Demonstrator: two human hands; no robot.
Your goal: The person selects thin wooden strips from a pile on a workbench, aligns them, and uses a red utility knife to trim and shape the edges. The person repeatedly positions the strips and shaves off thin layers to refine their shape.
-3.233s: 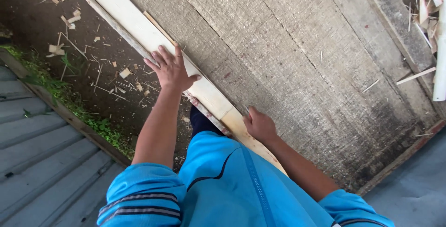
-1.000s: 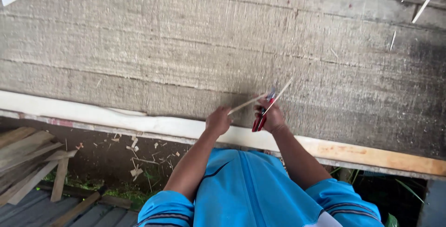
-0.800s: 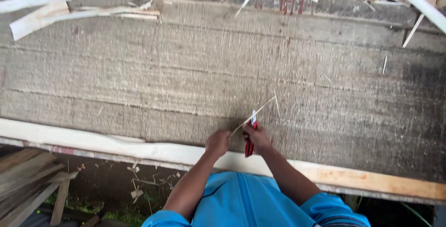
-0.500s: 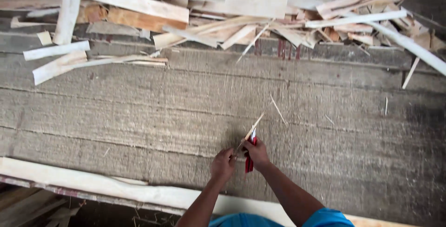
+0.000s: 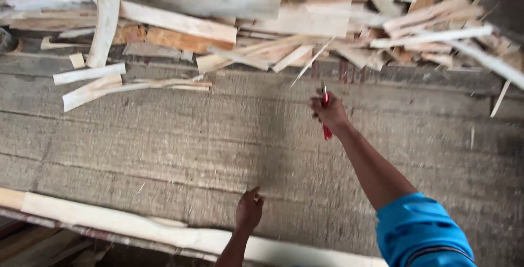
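Right hand clamps the red-handled tool near the bench's far scrap-wood pile, left hand resting loosely curled by the near-edge plank.

Bare concrete slab open for hands, wood scrap pile (loose offcuts) blocking beyond

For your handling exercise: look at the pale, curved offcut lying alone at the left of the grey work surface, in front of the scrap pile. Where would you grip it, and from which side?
Grip the curved offcut near its broad left end, coming from above with fingers across its width. It lies flat, with bare surface on both long edges there; its right end tapers into thin slivers that would probably flex or snap. The left hand is the free one; the right hand holds a red tool.
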